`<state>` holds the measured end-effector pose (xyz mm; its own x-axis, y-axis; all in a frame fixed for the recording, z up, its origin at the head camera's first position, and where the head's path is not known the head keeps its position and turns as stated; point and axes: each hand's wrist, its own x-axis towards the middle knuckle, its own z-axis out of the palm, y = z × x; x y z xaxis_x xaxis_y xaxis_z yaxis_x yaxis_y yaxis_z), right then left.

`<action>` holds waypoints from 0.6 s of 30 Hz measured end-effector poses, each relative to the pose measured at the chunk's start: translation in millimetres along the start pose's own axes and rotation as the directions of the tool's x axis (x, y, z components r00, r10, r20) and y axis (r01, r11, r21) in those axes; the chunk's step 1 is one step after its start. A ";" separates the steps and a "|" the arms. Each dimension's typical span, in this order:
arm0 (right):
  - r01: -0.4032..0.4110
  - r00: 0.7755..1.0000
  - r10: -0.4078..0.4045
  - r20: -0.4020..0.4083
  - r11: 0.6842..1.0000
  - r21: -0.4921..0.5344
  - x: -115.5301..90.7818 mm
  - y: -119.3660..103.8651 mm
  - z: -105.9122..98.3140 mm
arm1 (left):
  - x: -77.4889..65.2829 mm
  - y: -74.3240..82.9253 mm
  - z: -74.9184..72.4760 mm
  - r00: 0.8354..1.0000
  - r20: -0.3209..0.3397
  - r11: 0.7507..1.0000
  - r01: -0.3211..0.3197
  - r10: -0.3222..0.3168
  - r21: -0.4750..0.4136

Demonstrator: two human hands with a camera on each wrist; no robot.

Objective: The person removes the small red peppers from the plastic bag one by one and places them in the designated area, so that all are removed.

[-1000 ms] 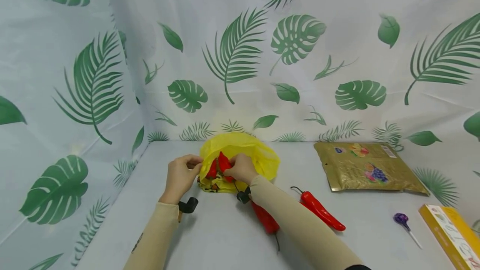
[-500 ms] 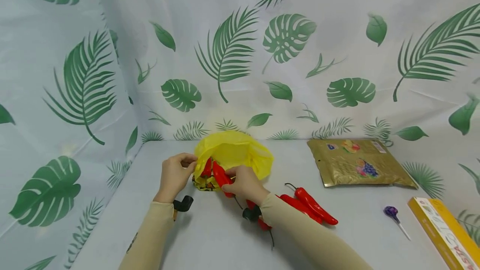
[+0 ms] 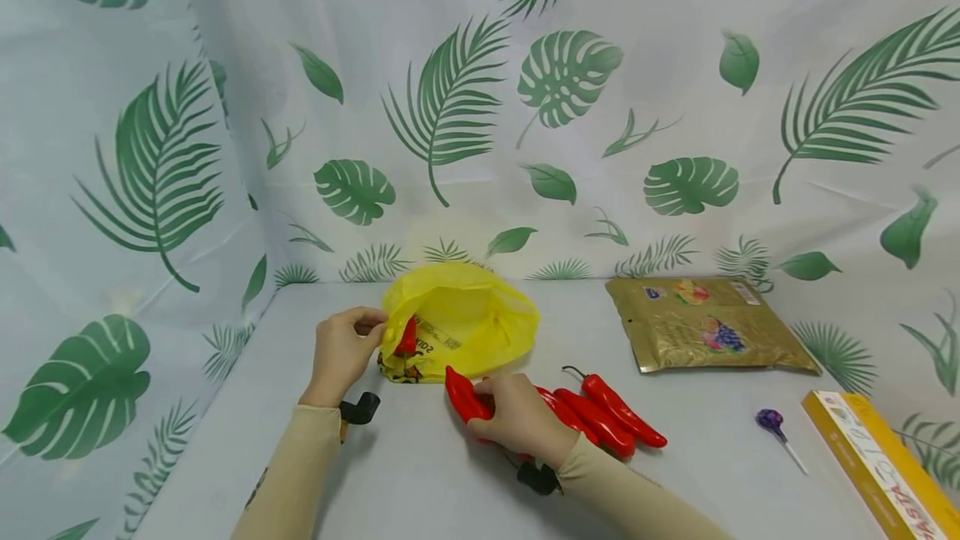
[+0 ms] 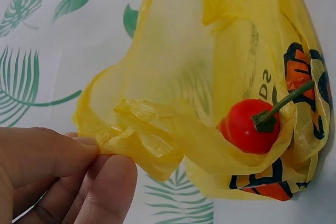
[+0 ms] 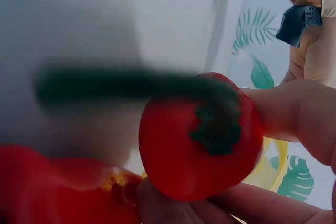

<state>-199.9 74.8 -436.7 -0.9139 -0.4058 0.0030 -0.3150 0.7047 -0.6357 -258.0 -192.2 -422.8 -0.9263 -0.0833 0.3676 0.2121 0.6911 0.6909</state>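
My left hand (image 3: pixel 341 352) pinches the left edge of a yellow plastic bag (image 3: pixel 480 340), whose mouth faces me. Inside the bag, near that edge, lies one red chili pepper (image 4: pixel 252 127) with its green stem outward. In front of the bag, my right hand (image 3: pixel 517 419) grips another red chili pepper (image 5: pixel 194 145) between thumb and fingers, its stem end toward the wrist. Several more red peppers (image 3: pixel 596 423) lie side by side on the table, just right of that hand. The hand partly hides one of them.
A gold foil pouch (image 3: pixel 712 327) lies at the back right. Nearer me on the right are a purple lollipop (image 3: pixel 772 423) and a yellow pasta box (image 3: pixel 885 465). A leaf-patterned curtain (image 3: pixel 480 107) stands behind the white table (image 3: pixel 420 473).
My right hand has drawn a red pepper out of the bag and carried it right and toward me, beside the other peppers. The left hand has kept its pinch on the bag.
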 end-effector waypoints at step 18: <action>-0.084 0.996 0.081 -0.022 0.976 -0.202 -32.6 4.2 7.3 | 0.7 2.1 0.6 1.000 0.013 1.000 0.003 -0.003 -0.017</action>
<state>-169.6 86.7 -445.1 -0.9419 -0.3343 -0.0319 -0.2821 0.8394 -0.4646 -258.4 -190.4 -421.4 -0.9308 -0.0763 0.3575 0.2142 0.6788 0.7024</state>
